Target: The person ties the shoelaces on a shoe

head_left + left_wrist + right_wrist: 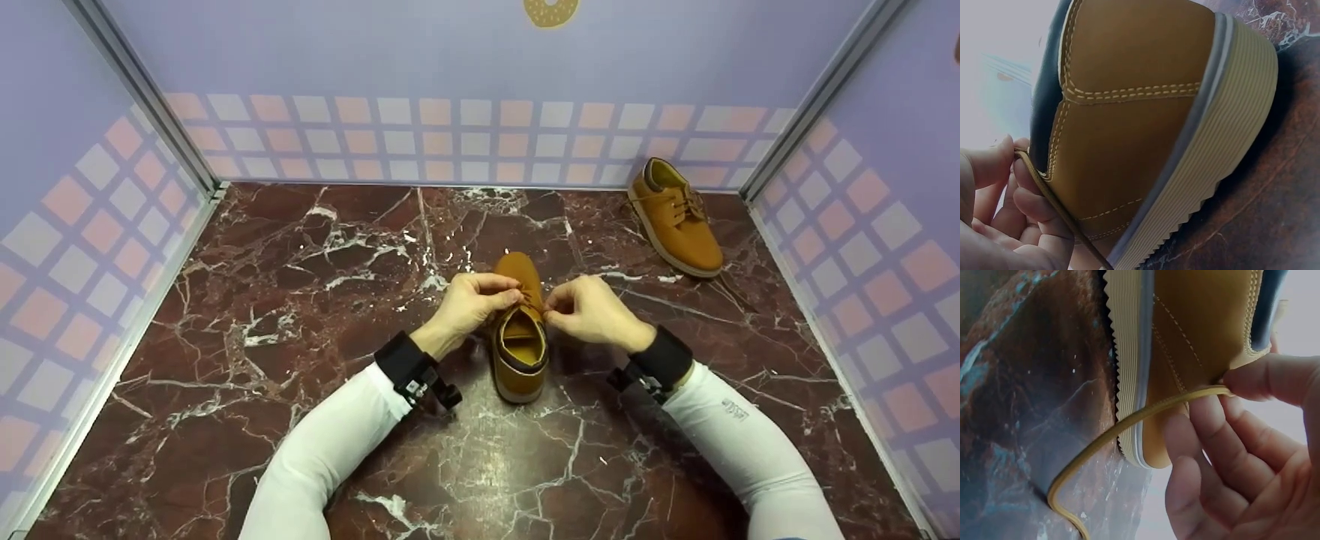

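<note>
A tan lace-up shoe (517, 367) stands on its sole in the middle, toe pointing away, with a dark padded collar and yellow lining. My left hand (474, 304) is at the shoe's left side, pinching a shoelace (1053, 197) between thumb and fingertip by the collar's front edge. On the opposite side, my right hand (592, 311) pinches another stretch of shoelace (1129, 419) between thumb and forefinger. Its loose end hangs past the sole to the floor. In the head view, the fingers cover part of the lacing.
A second tan shoe (679, 225) leans near the back right corner, laces trailing beside it. Dark red marbled flooring (322, 300) lies beneath everything. Lilac walls with a checked band (457, 139) enclose the back and both sides.
</note>
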